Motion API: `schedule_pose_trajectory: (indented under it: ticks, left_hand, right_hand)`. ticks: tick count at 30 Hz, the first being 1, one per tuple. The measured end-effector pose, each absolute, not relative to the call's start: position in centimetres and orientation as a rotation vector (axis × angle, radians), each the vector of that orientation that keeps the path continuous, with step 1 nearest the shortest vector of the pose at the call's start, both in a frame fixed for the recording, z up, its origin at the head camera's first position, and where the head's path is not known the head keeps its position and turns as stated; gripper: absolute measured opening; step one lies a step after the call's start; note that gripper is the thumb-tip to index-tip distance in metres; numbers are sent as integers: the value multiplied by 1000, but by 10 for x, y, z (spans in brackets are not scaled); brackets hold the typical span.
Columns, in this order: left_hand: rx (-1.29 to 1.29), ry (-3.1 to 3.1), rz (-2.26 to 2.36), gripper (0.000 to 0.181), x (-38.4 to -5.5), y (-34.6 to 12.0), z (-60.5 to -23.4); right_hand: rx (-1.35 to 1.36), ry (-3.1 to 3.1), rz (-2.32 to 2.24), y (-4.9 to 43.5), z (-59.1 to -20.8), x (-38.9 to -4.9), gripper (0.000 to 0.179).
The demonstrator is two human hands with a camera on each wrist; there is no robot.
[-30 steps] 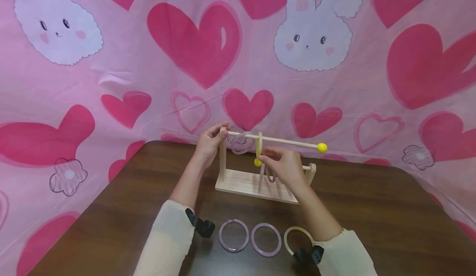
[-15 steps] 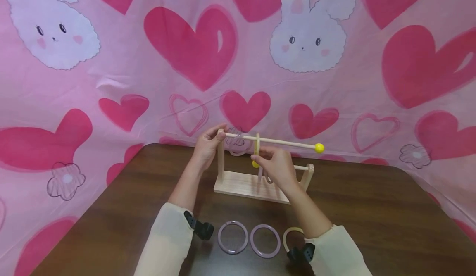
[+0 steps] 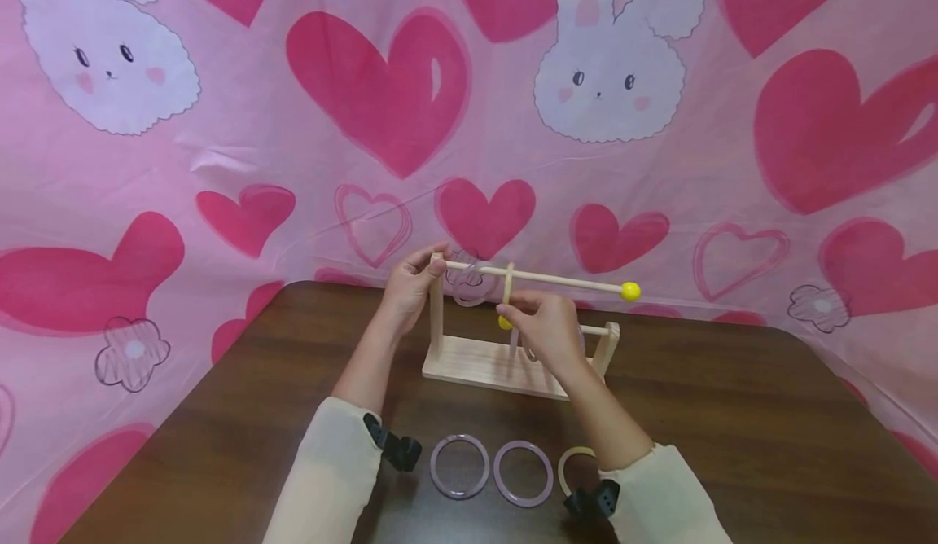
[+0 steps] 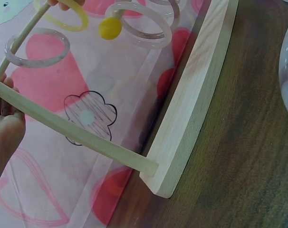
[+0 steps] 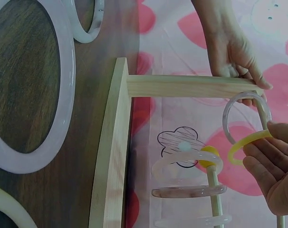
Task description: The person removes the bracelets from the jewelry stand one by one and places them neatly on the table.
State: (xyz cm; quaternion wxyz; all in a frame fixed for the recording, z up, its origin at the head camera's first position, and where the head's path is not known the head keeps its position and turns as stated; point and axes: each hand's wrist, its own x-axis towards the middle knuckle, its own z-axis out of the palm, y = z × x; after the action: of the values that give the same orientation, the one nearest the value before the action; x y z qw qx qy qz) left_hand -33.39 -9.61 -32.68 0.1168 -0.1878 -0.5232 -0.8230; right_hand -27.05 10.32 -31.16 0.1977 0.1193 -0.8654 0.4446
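Observation:
A pale wooden bangle stand (image 3: 476,367) sits on the table. My left hand (image 3: 405,290) grips the top of its left post (image 4: 77,126), fingers behind and thumb in front. From the upper rod (image 3: 567,282), tipped with a yellow ball (image 3: 630,291), hang a translucent bangle (image 4: 44,63) near the post and a yellow bangle (image 5: 248,138) farther along. My right hand (image 3: 550,328) pinches the yellow bangle between thumb and fingers. The lower rod (image 5: 214,185) carries several bangles, among them a whitish one (image 5: 182,157) and a brownish one (image 5: 187,192), partly hidden by my right hand in the head view.
In front of the stand lie a clear lilac bangle (image 3: 459,495), a purple bangle (image 3: 523,503) and a pale yellow bangle (image 3: 562,472), the last partly under my right forearm. A pink heart-and-rabbit cloth (image 3: 506,137) hangs behind the dark wooden table (image 3: 733,414).
My right hand and forearm have shifted slightly left, covering more of the pale yellow bangle on the table. The left hand keeps its hold on the post. The head view has shifted slightly.

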Motion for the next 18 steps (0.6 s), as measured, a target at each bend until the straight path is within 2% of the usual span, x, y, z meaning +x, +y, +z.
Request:
schedule_pose_trajectory:
  ticks: [18]
  left_hand:
    - [-558, -1511, -2423, 42, -336, -96, -328]
  right_hand:
    - [328, -2268, 1366, 103, -315, -268, 11]
